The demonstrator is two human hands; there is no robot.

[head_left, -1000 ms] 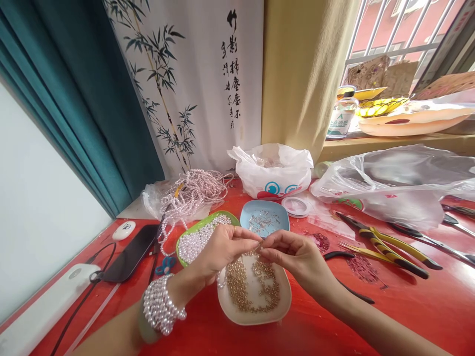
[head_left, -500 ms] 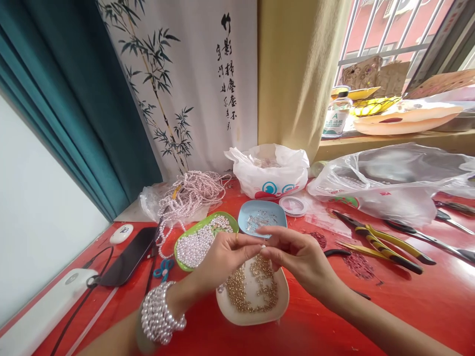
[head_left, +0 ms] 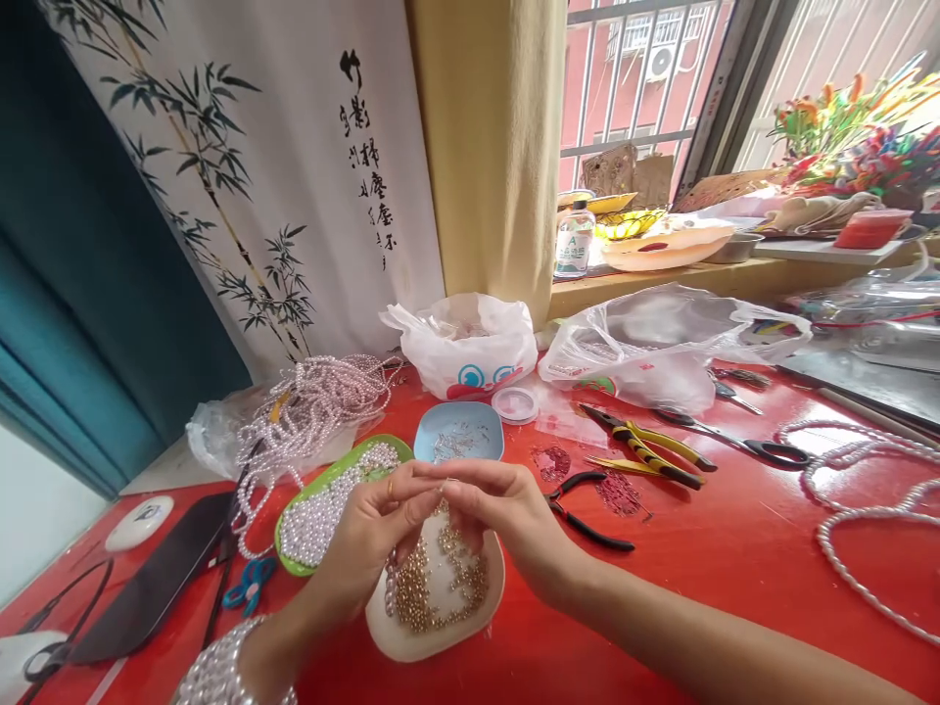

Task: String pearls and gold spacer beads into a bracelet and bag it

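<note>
My left hand (head_left: 374,524) and my right hand (head_left: 506,509) meet fingertip to fingertip, both pinched closed. What lies between the fingertips is tiny and mostly hidden. Below my left palm hangs a short string of pinkish pearl beads (head_left: 391,587). Under both hands sits a cream dish (head_left: 400,646) holding loose gold beads (head_left: 415,597). A green dish (head_left: 288,558) of white pearl beads (head_left: 315,524) is left of my left hand. Behind the hands, a blue dish (head_left: 427,426) contains small metal pins. A pearl bracelet (head_left: 227,671) circles my left wrist.
On the red table, black-handled pliers (head_left: 587,524), yellow-black pliers (head_left: 653,450) and scissors (head_left: 741,441) lie rightward. Pearl strands (head_left: 323,397) are heaped back left; another strand (head_left: 837,519) lies far right. Plastic bags (head_left: 470,338) stand behind. A phone (head_left: 154,578) lies left.
The view has swung right, showing more windowsill and the far-right pearl strand. Both hands stay together at the fingertips; the string of beads under my left hand now shows more.
</note>
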